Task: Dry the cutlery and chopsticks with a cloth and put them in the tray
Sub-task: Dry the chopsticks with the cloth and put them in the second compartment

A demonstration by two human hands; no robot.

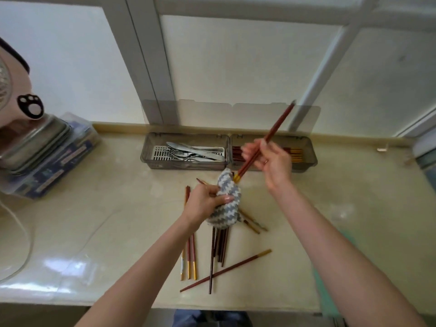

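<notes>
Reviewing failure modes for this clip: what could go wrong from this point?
1. The right hand holds the chopsticks near mid-length, gold tips in the cloth; they might slip out.
2. The cloth hangs over the loose chopsticks on the counter; it could drag or scatter them.
3. One chopstick lies crossed near the front edge and could roll off if nudged.
</notes>
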